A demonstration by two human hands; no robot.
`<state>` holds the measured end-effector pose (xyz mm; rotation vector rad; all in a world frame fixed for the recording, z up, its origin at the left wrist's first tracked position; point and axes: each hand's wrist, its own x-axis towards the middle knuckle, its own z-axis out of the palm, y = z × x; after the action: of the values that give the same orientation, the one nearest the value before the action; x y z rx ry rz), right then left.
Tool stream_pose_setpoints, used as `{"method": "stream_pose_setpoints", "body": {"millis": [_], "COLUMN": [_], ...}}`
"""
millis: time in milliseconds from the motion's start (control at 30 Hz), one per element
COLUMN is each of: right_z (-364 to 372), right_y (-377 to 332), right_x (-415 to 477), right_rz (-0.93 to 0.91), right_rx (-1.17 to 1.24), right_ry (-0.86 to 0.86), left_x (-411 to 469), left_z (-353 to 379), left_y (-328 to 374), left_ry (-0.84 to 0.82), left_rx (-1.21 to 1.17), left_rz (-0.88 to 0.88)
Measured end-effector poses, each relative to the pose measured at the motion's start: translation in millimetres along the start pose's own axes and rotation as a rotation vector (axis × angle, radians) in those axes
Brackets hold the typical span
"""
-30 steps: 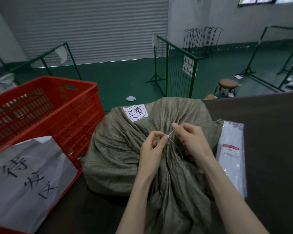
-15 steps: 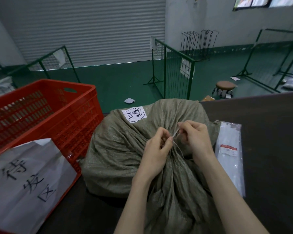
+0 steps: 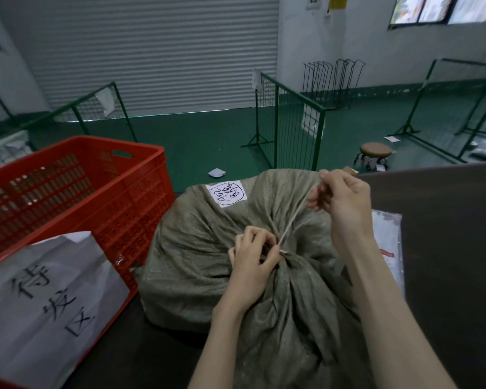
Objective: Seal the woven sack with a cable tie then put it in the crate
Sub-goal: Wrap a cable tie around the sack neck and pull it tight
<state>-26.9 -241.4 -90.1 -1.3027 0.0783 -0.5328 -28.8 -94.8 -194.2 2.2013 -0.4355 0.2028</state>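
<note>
Red plastic crate (image 3: 76, 192) at left on dark surface (image 3: 446, 248), slatted walls, open top, interior not fully visible. White paper sign (image 3: 40, 299) with handwritten black characters taped over crate's near corner. Clear packet of cable ties (image 3: 389, 242) flat on surface at right, partly hidden behind right forearm. Beyond the surface edge: green floor (image 3: 194, 141), green wire fence panels (image 3: 289, 122), round brown stool (image 3: 375, 153), grey roller shutter (image 3: 152, 51).

Woven sack (image 3: 208, 254), olive-grey, bulging, lying on surface just beside crate, touching or nearly touching its side wall. White label (image 3: 227, 193) with circled handwriting on far upper face. Mouth gathered into tight bunch facing the camera, loose fabric fanning down toward bottom edge of frame.

Left hand (image 3: 253, 265) curled closed at the gathered neck, thumb and fingertips pinching where cable tie (image 3: 292, 220) circles the bunch; tie head barely discernible, too small for detail. Right hand (image 3: 344, 197) raised up and away, above sack's far right shoulder, fingers clenched on free tail of tie. Tie stretched in taut straight line between both hands. Both forearms bare, entering from bottom of frame, right one crossing over sack's edge.
</note>
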Motion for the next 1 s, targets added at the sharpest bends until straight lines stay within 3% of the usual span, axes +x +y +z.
{"method": "stream_pose_setpoints", "body": {"millis": [467, 1000], "right_z": [19.5, 18.6], "right_y": [-14.4, -42.3], "right_x": [-19.9, -42.5], "right_rz": [-0.053, -0.194], "right_rx": [0.195, 0.25], "right_ry": [0.007, -0.05], "left_x": [-14.0, -18.0], "left_z": [8.6, 14.3], "left_y": [-19.7, -25.7], "left_ry": [0.067, 0.126], "left_rx": [-0.088, -0.165], "left_rz": [0.002, 0.052]}}
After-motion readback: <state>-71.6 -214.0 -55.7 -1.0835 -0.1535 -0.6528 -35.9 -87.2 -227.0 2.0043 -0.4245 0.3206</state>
